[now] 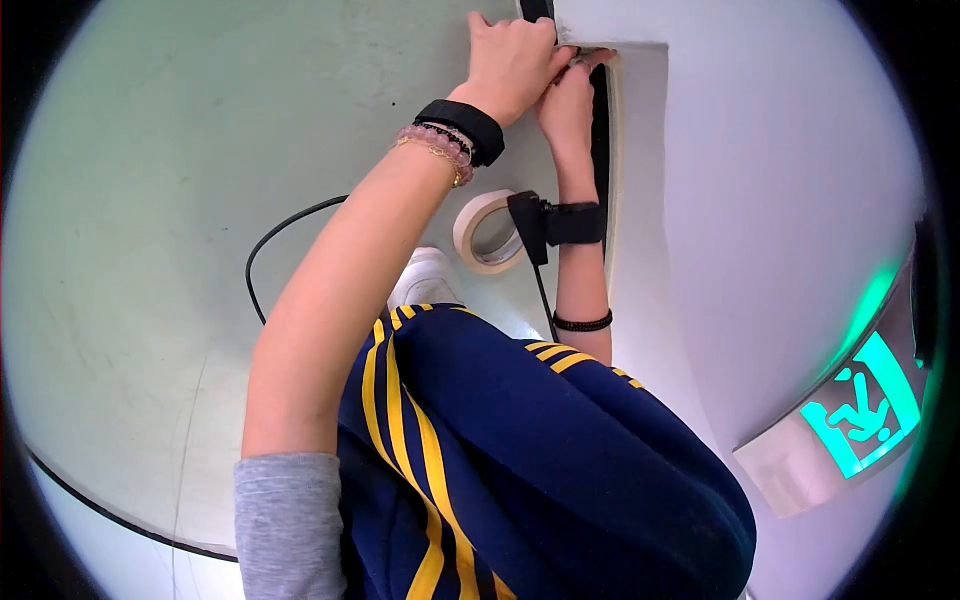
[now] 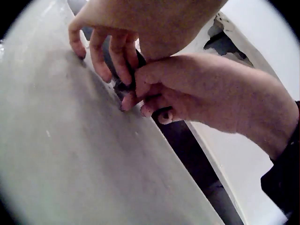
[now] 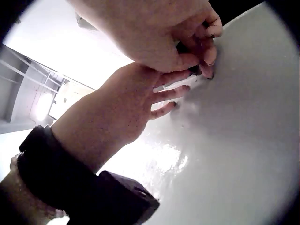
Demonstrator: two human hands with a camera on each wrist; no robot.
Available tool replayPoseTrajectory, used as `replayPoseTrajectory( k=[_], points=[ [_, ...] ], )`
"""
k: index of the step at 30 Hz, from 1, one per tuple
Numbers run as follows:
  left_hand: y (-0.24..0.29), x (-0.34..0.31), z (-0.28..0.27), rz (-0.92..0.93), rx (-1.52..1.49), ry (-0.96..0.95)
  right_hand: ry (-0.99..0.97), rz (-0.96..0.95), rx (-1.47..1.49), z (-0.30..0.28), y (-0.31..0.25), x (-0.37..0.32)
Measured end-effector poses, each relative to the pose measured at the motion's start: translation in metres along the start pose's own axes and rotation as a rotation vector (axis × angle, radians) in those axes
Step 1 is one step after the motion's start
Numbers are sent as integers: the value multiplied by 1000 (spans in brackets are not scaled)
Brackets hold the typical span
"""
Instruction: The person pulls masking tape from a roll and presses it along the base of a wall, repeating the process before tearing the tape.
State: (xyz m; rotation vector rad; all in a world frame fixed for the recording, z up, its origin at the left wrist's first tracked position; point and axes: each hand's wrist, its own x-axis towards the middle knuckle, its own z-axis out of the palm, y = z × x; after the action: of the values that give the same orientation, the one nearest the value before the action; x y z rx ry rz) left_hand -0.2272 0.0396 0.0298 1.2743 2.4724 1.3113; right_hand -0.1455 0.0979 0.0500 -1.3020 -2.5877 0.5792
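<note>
Two bare hands meet at a dark strip (image 2: 124, 87) in the seam between a pale greenish panel (image 1: 300, 110) and a white wall (image 1: 790, 150). My left hand (image 1: 510, 62) pinches at the strip, its other fingers bent down over the panel in the left wrist view. Right beside it, my right hand (image 1: 568, 105) has its thumb and fingers curled in a pinch on the same small spot, seen in the right wrist view at the right hand (image 3: 159, 37). The left hand (image 3: 115, 105) reaches in under it. The fingers partly hide the strip.
A roll of beige tape (image 1: 468, 232) lies between the forearms. A black cable (image 1: 262, 240) loops across the panel. Knees in navy trousers (image 1: 580, 450) and a white shoe (image 1: 425, 278) are below. A lit green exit sign (image 1: 860, 410) is at the right.
</note>
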Motion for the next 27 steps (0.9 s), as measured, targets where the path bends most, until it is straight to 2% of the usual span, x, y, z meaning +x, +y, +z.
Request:
replayPoseTrajectory(
  k=[1, 3, 4, 6, 10, 12, 14, 16, 20, 22, 27],
  points=[
    [4, 0, -4, 4, 0, -3, 2, 4, 2, -1, -1, 0],
    [11, -2, -13, -88, 91, -246, -56, -8, -162, -4, -2, -2],
    [7, -1, -9, -86, 90, -242, -53, -11, -163, -8, -3, -5],
    [0, 3, -4, -5, 39, -81, -133, 68, -399, -20, -3, -14],
    [1, 3, -1, -64, -3, -73, -129, 87, -563, -42, 17, -18],
    [0, 3, -2, -57, 22, -55, -25, 38, -454, -45, 26, -17],
    [2, 6, -3, -81, 4, -88, -1, 73, -472, -49, 29, -15],
    [3, 6, -8, -113, 44, -159, -72, 101, -358, -55, 22, -18],
    [4, 8, -12, -99, 63, -140, -118, 85, -281, -54, 35, -19],
    [2, 7, -10, -90, 70, -130, -135, 11, -101, -52, 38, -20],
    [-1, 4, -4, -68, 49, -77, -78, -75, -95, -50, 40, -14]
  ],
)
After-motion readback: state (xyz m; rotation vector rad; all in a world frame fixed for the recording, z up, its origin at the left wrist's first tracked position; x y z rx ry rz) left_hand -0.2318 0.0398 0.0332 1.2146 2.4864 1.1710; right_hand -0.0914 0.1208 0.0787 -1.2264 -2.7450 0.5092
